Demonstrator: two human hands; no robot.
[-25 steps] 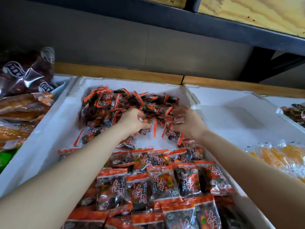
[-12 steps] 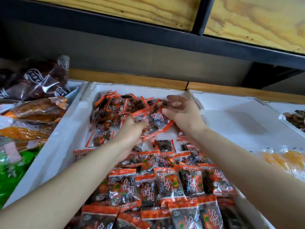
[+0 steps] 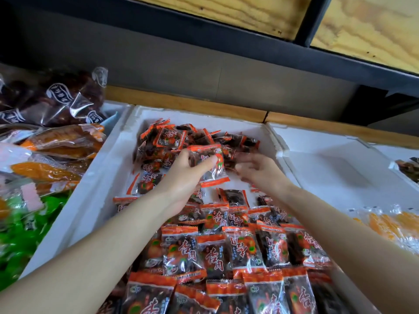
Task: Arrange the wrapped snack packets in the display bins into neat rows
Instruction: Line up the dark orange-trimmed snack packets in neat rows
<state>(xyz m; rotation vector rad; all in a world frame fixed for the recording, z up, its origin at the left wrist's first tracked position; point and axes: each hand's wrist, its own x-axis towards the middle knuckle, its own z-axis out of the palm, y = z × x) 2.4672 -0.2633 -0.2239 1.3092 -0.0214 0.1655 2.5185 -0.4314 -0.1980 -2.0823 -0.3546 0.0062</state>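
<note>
Plainly the gathering step is in hand: the left hand (image 3: 186, 175) grips a small bunch of orange-edged packets (image 3: 210, 162), thumb across the front, lifted above the floor of the white foam bin (image 3: 108, 159). Just right of that grip the right hand (image 3: 256, 171) hovers, blurred, fingers loosely bent; whether it pinches anything I cannot tell. Beyond the grip lies the loose heap (image 3: 172, 137); on its near side, tidy rows (image 3: 226, 245) fill the bin. Next, I judge, the bunch needs squaring with both hands and laying flat in the gap beneath the grip, edges matching the nearest row
</note>
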